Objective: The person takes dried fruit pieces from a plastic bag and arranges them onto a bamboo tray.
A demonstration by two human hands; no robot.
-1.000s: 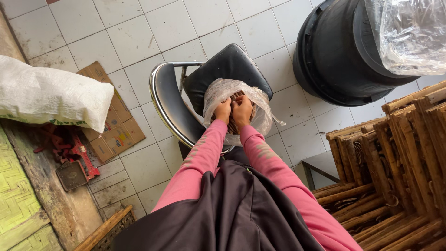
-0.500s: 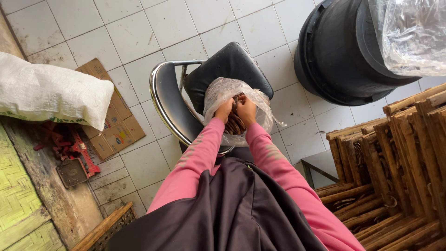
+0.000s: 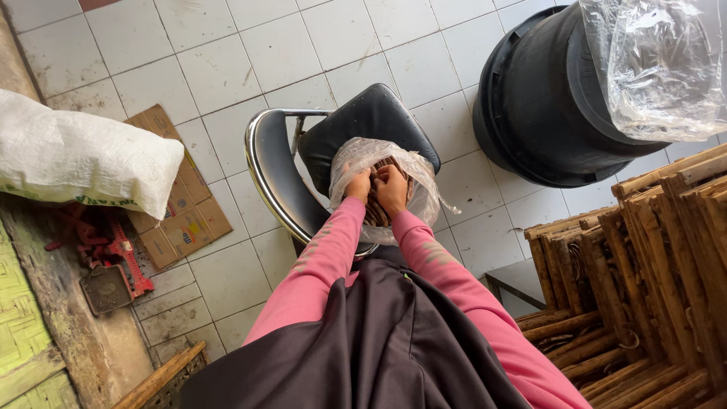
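Observation:
A clear plastic bag [image 3: 422, 189] filled with brown sticks [image 3: 377, 210] stands on the seat of a black chair with a chrome frame [image 3: 265, 170]. My left hand [image 3: 358, 184] and my right hand [image 3: 392, 189] are side by side at the bag's open mouth, both closed around the tops of the sticks inside. Pink sleeves cover both arms, and a dark apron hangs below them.
A black tub [image 3: 545, 106] with a clear plastic bag [image 3: 659, 64] in it stands at the upper right. Wooden stick frames [image 3: 651, 273] are stacked on the right. A white sack [image 3: 76, 155], flat cardboard [image 3: 178, 201] and a red tool [image 3: 113, 257] lie on the left.
My hands have stayed in the bag's mouth, shifting slightly on the sticks. The view has tilted a little.

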